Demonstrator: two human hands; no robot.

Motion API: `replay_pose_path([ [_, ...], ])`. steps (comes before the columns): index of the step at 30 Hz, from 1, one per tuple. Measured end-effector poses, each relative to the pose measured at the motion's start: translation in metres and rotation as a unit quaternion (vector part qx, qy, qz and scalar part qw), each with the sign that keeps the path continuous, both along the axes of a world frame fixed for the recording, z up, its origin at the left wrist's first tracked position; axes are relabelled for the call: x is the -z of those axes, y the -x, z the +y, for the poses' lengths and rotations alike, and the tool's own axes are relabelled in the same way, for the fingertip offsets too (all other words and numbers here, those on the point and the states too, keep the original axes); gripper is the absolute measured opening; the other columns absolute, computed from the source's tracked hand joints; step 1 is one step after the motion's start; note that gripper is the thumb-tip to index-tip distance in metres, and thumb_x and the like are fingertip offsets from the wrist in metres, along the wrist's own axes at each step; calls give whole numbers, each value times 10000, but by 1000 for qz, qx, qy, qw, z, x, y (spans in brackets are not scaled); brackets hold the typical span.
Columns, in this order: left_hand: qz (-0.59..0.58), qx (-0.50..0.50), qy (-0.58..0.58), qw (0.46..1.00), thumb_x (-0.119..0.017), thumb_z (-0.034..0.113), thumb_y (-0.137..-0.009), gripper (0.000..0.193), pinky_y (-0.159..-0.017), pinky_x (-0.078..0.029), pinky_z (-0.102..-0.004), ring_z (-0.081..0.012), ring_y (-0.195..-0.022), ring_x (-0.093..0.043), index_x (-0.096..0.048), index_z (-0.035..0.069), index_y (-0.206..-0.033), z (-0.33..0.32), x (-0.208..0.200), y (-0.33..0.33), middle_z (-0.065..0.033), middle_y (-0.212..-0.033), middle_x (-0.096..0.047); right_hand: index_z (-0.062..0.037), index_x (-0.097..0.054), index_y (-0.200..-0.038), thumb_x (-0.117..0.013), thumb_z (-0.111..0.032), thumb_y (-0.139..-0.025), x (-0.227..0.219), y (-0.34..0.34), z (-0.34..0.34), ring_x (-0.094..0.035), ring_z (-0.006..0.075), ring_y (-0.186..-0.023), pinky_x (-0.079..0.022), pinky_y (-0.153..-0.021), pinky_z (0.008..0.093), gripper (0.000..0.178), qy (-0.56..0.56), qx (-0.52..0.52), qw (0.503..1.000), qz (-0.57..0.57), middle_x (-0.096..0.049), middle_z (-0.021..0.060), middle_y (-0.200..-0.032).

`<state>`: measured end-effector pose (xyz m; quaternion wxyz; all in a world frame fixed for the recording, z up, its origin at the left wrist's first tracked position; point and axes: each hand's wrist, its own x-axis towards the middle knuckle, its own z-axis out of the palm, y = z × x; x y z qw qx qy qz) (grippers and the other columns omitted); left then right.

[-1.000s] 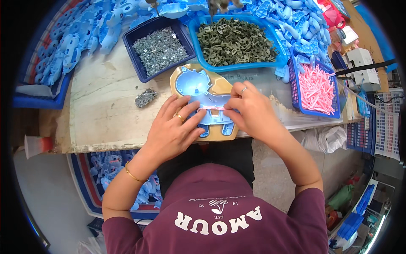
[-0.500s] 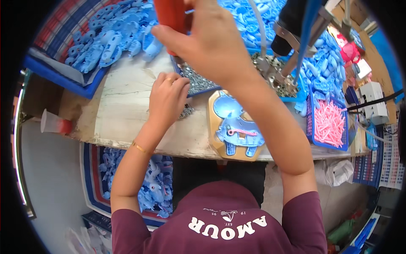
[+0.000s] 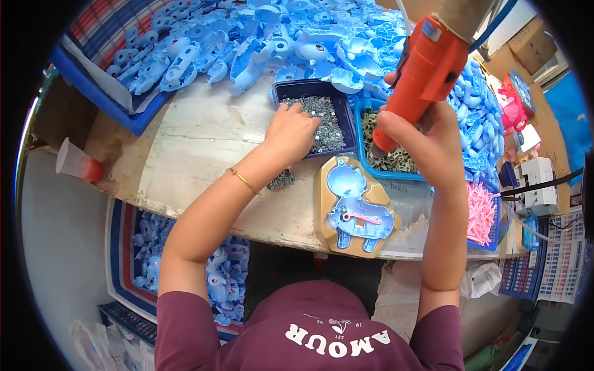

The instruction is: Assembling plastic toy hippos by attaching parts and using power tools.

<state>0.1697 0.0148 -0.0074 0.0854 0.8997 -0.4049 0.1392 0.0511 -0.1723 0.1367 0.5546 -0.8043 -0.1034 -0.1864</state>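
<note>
My right hand point(image 3: 436, 145) grips an orange powered screwdriver point(image 3: 421, 74), thumb in front and fingers mostly behind. Its tip points down over a light-blue bin of small metal parts point(image 3: 371, 170). My left hand point(image 3: 291, 131) reaches over the near-left rim of a dark-blue tray point(image 3: 352, 148) of small silvery screws point(image 3: 328, 127). Its fingers are curled down at the screws, and the fingertips are partly hidden. In front of me a tan holder point(image 3: 326, 232) carries a blue animal-shaped plastic shell point(image 3: 365, 216), hollow side up, with a pink strip point(image 3: 365, 217) inside.
Blue plastic shells point(image 3: 253, 59) heap across the back. A pink-stick basket point(image 3: 489, 242) stands right. A loose screw pile point(image 3: 282, 180) lies beneath my left wrist. A cup point(image 3: 77, 162) lies at the left edge. More shells point(image 3: 226, 284) fill a striped container below.
My right hand has swung right with the screwdriver, from above the screw tray to above the light-blue bin. My left hand has moved from the tray's left side onto the screws.
</note>
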Motion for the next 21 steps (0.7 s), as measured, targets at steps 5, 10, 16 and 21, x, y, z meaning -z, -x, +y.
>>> replay_pose_path([
  [5, -8, 21, -33, 999, -674, 172, -796, 55, -781, -474, -392, -247, -894, -647, -707, 129, -803, 2, -13, 4, -52, -887, -733, 12, -587, -1247, -786, -113, -846, -2, 2, -10, -664, 128, -923, -554, -817, 292, 465, -16, -10, 1000, 0, -667, 70, -1077],
  [10, -3, 86, 45, 995, -659, 166, -760, 90, -636, -528, -406, -238, -780, -654, -670, 121, -837, 6, -25, 24, -46, -829, -702, 25, -587, -1226, -727, -60, -844, -1, 10, -8, -657, 115, -891, -544, -813, 280, 415, -116, -61, 990, 49, -671, 62, -1023],
  [16, 4, 171, 160, 972, -675, 213, -740, 131, -563, -523, -378, -220, -746, -640, -591, 118, -767, -3, -31, 82, -15, -762, -627, 20, -594, -1185, -694, -26, -816, 2, 25, 12, -618, 83, -804, -501, -728, 248, 385, -178, -115, 971, 110, -656, 28, -874],
  [21, 60, 200, 221, 953, -745, 204, -790, 96, -551, -515, -338, -183, -758, -646, -683, 157, -847, -1, -24, 118, 27, -780, -670, 34, -576, -1149, -691, -77, -797, 18, 39, 30, -579, 101, -661, -470, -613, 266, 387, -214, -110, 969, 62, -623, 47, -794],
])
